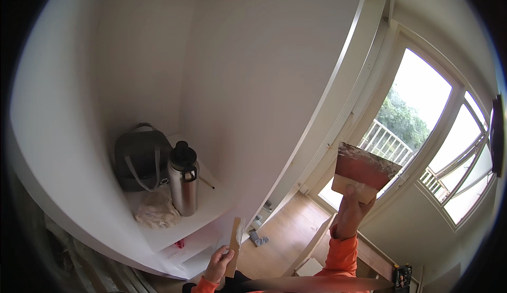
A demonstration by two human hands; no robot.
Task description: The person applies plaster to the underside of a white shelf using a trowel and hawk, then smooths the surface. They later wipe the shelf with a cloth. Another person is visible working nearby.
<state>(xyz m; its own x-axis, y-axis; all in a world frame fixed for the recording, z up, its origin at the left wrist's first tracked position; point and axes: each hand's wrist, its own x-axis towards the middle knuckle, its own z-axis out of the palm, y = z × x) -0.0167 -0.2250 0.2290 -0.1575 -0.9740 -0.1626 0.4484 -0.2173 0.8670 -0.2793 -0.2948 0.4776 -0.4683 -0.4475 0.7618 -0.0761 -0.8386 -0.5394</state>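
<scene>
Raised on the right, my right hand grips a wide putty knife by its pale wooden back. The blade is reddish, with dark and whitish residue along its upper edge. Lower down near the middle, my left hand is closed around a narrow tan strip, held nearly upright. White paste clings to the strip's right side; whether this is another scraper seen edge-on, I cannot tell. The two tools are well apart, and neither touches the white cabinet panel.
On a white shelf at the left stand a dark bag, a steel bottle and a crumpled pale cloth. A thin stick lies behind. Beyond are a wooden floor, a glass door and a window.
</scene>
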